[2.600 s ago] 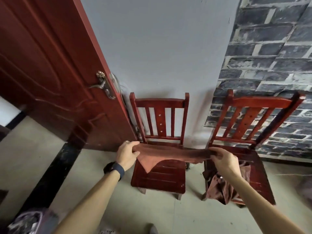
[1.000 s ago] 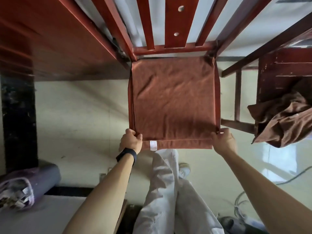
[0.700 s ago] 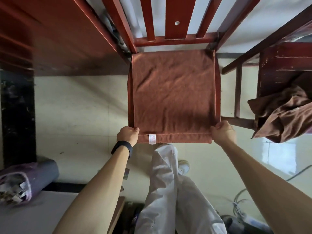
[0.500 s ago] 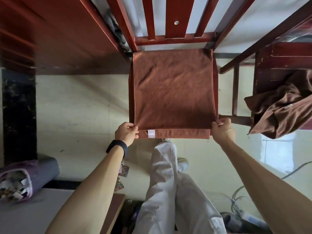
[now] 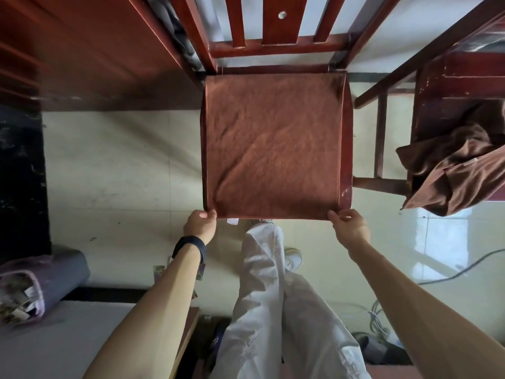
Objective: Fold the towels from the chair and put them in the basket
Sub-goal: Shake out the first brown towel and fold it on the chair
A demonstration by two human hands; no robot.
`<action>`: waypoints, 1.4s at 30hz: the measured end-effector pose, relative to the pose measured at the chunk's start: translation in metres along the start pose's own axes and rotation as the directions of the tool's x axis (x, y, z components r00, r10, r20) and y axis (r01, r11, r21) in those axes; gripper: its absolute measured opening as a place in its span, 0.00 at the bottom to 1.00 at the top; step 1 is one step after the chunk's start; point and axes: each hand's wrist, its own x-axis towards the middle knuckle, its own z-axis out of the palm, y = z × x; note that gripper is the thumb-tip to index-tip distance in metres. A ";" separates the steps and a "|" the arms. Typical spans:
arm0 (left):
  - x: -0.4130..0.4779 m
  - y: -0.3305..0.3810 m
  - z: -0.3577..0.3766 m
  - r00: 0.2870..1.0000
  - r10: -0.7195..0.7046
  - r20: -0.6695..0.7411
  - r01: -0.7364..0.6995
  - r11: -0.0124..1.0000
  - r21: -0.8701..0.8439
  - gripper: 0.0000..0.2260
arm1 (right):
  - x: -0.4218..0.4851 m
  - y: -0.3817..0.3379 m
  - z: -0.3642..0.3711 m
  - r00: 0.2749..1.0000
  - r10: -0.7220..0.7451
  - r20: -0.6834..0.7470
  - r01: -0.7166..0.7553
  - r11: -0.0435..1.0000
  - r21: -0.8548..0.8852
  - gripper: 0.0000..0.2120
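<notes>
A brown towel (image 5: 273,146) lies flat and folded on the seat of the red wooden chair (image 5: 346,149) in front of me, covering almost all of it. My left hand (image 5: 200,226) pinches its near left corner, beside a small white label. My right hand (image 5: 348,228) pinches the near right corner. More brown towels (image 5: 453,170) lie crumpled on a second red chair (image 5: 448,83) at the right, hanging over its front edge. No basket is in sight.
A red door (image 5: 90,50) stands open at the upper left. A purple bag (image 5: 35,285) lies at the lower left on a grey surface. My white-trousered legs (image 5: 273,296) are below the chair. Cables (image 5: 382,315) run over the tiled floor at the lower right.
Earlier I held the towel stretched in the air; it now lies folded on the seat. In the last second the lower flap's overhang shrank and both hands drew the near edge even.
</notes>
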 end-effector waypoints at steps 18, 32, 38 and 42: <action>-0.099 0.053 -0.089 0.984 0.177 0.004 -0.150 0.848 -0.509 0.12 | -0.080 -0.061 -0.086 0.999 -0.007 -0.031 0.023 0.842 0.539 0.13; -0.321 0.208 -0.292 0.614 0.789 -0.023 -0.774 0.596 -0.213 0.12 | -0.289 -0.182 -0.321 0.674 -0.663 -0.326 0.735 0.647 0.205 0.16; -0.348 0.235 -0.324 0.337 0.904 -0.265 -0.809 0.422 0.409 0.05 | -0.298 -0.199 -0.359 0.127 -0.906 -0.404 0.796 0.335 -0.503 0.09; -0.346 0.241 -0.329 0.090 0.962 -0.259 -0.701 0.246 0.670 0.07 | -0.290 -0.209 -0.372 0.114 -0.936 -0.333 0.782 0.292 -0.550 0.08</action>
